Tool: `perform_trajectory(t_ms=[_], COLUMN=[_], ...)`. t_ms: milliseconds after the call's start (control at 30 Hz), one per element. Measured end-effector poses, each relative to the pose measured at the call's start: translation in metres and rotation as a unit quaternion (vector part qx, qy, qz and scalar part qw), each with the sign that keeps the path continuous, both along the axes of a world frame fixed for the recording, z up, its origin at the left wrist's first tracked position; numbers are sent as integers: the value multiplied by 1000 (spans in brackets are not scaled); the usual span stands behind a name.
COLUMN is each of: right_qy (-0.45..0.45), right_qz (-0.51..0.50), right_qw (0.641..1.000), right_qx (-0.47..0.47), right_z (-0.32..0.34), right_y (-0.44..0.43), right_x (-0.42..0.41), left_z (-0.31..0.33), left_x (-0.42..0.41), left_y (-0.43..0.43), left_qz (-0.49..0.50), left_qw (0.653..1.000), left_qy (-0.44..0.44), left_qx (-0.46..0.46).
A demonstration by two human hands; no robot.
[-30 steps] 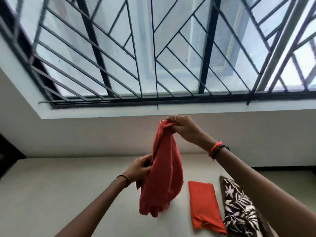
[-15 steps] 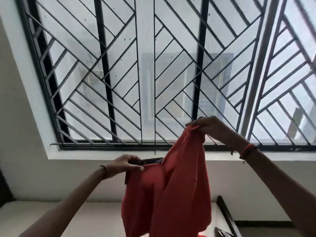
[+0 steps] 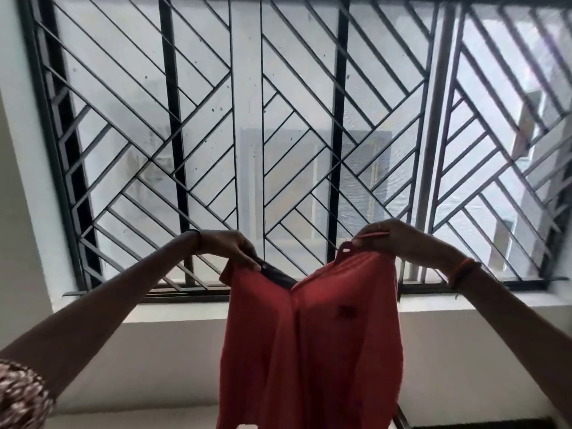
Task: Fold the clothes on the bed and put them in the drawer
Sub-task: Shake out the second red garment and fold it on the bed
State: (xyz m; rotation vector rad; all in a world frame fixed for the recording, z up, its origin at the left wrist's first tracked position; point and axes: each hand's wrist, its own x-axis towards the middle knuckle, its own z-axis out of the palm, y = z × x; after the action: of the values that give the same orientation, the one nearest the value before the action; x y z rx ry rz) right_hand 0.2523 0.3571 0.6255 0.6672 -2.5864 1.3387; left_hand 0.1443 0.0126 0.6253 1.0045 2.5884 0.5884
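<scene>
The shirt [image 3: 312, 342] hangs lengthwise at lower centre, collar up, pinched by left hand [image 3: 227, 247] and right hand [image 3: 393, 239]; chest mark unreadable.

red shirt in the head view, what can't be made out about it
1. Head view: the hem of the red shirt is cut off by the bottom edge.
2. Head view: the dark chest mark is too blurred to read.
3. Head view: the shirt's far side, and any fingers of the left hand and right hand behind it, are hidden by the cloth.
</scene>
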Motion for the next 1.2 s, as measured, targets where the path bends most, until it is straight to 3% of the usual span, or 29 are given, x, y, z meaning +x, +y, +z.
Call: perform_trajectory(t_ms=[133, 267, 500, 700, 867, 1000, 1200], right_qy=[4, 22, 107, 216, 233, 255, 289], right_qz=[-33, -58, -103, -154, -115, -161, -217], right_qw=[999, 995, 965, 948, 957, 946, 924], right_qx=[2, -81, -215, -176, -126, -120, -125], right_z=[-4, -11, -22, -18, -8, -6, -10], right_y=[-1, -3, -17, -32, -35, -25, -10], right_x=[6, 6, 0, -2, 3, 2, -2], left_z=[5, 7, 8, 10, 23, 33, 40], left_x=[-7, -3, -1, -2, 0, 1, -2], left_y=[12, 21, 50, 78, 88, 82, 65], left_qz=[-5, -12, -47, -23, -64, -114, -96], left_qw=[999, 989, 975, 954, 945, 957, 978], left_qy=[13, -17, -29, -118, -213, -208, -171], left_qx=[38, 145, 216, 274, 242, 169, 70])
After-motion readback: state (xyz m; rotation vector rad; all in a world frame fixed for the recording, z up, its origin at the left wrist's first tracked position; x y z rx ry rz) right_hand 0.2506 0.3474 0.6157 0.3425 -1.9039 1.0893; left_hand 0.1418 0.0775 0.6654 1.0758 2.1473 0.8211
